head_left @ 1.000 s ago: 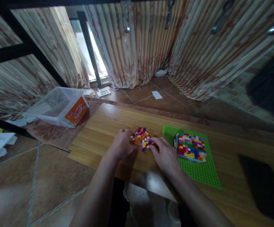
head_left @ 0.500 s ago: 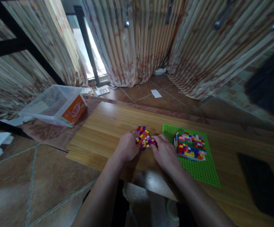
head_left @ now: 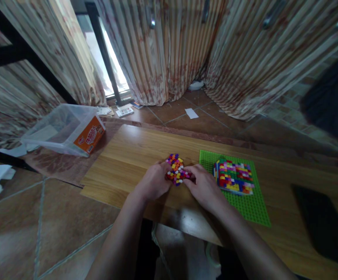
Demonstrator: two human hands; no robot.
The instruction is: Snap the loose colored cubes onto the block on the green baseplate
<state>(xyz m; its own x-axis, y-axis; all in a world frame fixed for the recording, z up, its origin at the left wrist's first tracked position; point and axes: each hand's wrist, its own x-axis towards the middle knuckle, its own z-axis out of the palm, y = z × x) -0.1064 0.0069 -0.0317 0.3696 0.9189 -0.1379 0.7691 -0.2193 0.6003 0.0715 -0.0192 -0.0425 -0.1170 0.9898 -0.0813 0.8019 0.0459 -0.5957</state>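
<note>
Small toy bricks (head_left: pixel 176 166) in many colours lie in a loose pile on the wooden table, between my two hands. My left hand (head_left: pixel 156 179) rests at the pile's left edge, its fingers curled in against the bricks; what its fingertips hold, if anything, is hidden. At the right edge, my right hand (head_left: pixel 201 184) pinches a few red and magenta bricks (head_left: pixel 188 175) between thumb and fingers. Right of that hand, a block built of colourful bricks (head_left: pixel 235 175) stands on a green baseplate (head_left: pixel 246 212). My right forearm passes by the baseplate's near left corner.
A dark flat object (head_left: pixel 322 221) lies at the table's right end. A clear plastic bin (head_left: pixel 60 144) with an orange label stands on the floor at left. Curtains (head_left: pixel 186 50) hang beyond the table (head_left: pixel 122 155), and a white paper (head_left: pixel 191 113) lies on the tiles.
My right hand has shifted slightly left, with its red and magenta bricks now over the pile's right side. My left hand stays at the pile. The view has tilted a little.
</note>
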